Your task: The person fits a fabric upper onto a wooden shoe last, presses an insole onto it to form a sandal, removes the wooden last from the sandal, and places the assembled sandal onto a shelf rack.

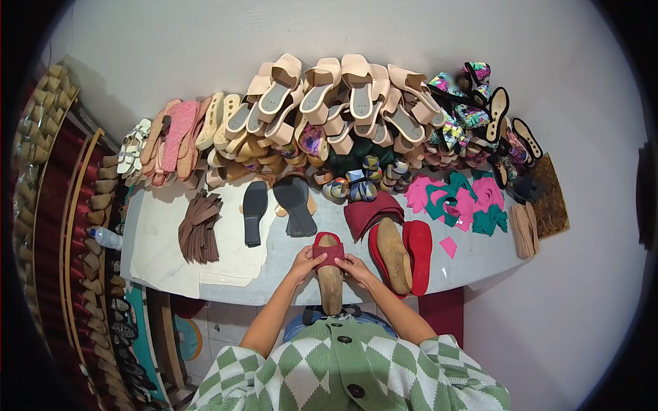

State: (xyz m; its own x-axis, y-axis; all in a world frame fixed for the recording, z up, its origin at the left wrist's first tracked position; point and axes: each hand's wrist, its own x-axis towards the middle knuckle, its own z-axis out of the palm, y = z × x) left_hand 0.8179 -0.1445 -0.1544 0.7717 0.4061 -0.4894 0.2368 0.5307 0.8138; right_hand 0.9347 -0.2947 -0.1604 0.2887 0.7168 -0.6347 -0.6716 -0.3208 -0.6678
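Close to my body, a wooden shoe last (331, 291) points away from me with a dark red strap (329, 255) across its front part. A bright red edge of a sole shows around the toe. My left hand (306, 262) grips the strap's left side, thumb on top. On the right side, my right hand (354, 268) holds it the same way, its thumb pressing the strap. The undersides of the fingers are hidden. To the right, a second wooden last (394, 257) lies over a red sole (376, 257), beside another red sole (418, 253).
Stacked beige sandals (319, 82) and patterned ones line the table's back. Dark red pieces (367, 216), brown strips (199, 229), black soles (255, 205) and pink and green cutouts (449, 202) lie on the table (281, 284). Shelves of lasts (99, 267) stand at the left.
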